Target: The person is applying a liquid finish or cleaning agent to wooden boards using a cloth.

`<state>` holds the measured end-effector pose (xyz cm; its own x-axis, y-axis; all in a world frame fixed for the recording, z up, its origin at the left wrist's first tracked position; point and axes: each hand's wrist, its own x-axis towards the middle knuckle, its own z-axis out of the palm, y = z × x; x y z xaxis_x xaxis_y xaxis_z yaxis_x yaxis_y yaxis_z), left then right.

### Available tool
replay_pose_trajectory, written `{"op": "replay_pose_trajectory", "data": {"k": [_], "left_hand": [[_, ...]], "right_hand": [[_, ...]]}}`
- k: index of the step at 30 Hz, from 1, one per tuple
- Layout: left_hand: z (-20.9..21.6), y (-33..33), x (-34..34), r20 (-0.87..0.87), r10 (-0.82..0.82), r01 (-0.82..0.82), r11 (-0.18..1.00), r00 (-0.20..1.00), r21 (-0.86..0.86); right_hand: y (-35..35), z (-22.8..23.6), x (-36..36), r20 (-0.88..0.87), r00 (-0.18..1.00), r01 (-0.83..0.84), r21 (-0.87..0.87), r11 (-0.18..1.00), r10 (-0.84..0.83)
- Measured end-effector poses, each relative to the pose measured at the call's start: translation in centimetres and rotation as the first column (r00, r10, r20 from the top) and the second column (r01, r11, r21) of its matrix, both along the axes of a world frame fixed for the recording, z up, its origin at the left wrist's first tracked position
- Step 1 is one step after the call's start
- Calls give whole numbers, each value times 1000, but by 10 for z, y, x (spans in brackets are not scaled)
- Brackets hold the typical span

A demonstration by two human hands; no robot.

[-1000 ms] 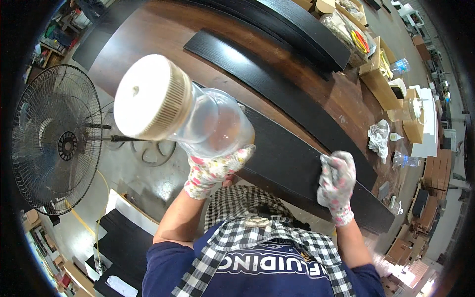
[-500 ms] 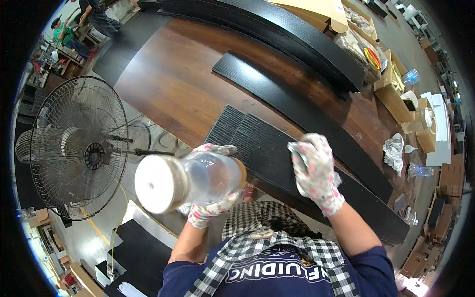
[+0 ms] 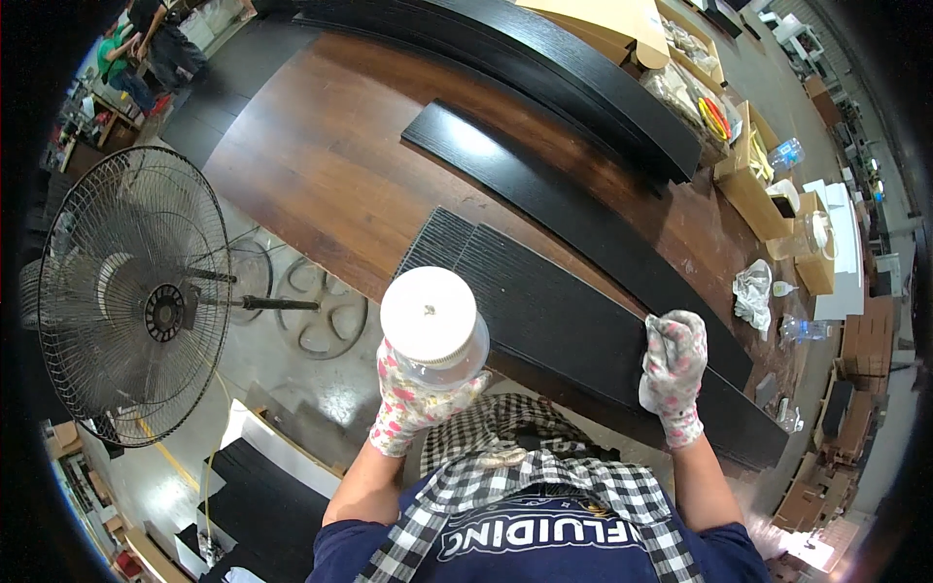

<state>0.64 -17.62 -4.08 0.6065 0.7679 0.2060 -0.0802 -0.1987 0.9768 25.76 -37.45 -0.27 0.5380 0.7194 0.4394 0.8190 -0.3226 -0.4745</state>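
My left hand (image 3: 416, 400), in a white glove with pink flowers, is closed around a clear plastic jar (image 3: 445, 367) with a wide white screw lid (image 3: 429, 315). The jar stands nearly upright before the near edge of the table, its lid toward me. Beneath my right hand (image 3: 673, 364), gloved the same way, lies a black slatted board (image 3: 544, 303) with a ribbed left end. The right fingers are curled down near this board's far edge; whatever they may hold is hidden.
Farther back on the brown table (image 3: 321, 126) lie another black board (image 3: 573, 219) and a stack of black boards (image 3: 544, 68). A fan (image 3: 163, 311) stands at the left. Cardboard boxes (image 3: 748, 199), a crumpled cloth (image 3: 752, 299) and plastic bottles (image 3: 805, 329) line the right side.
The jar has swung from lying tilted leftward to nearly upright and moved right. My right hand has slid right and slightly nearer along the board. The view has shifted a little.
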Motion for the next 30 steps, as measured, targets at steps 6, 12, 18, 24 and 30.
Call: {"op": "replay_pose_trajectory", "data": {"k": [6,12,18,24,30], "left_hand": [[-14,-5,-7,-301,9,-13,1000,954,-11],[-24,3,-5,-93,162,-151,981,982,118],[-11,6,15,97,116,-129,981,989,146],[-6,17,8,59,95,-104,980,994,171],[3,19,10,92,91,-94,995,992,28]], "right_hand": [[124,-6,-16,183,924,-323,-99,941,336],[196,6,-55,504,799,-134,-382,915,328],[50,-10,-1,350,937,21,-45,999,-4],[-206,-23,67,228,773,609,-4,793,-592],[-365,-47,120,241,555,832,-173,528,-796]]}}
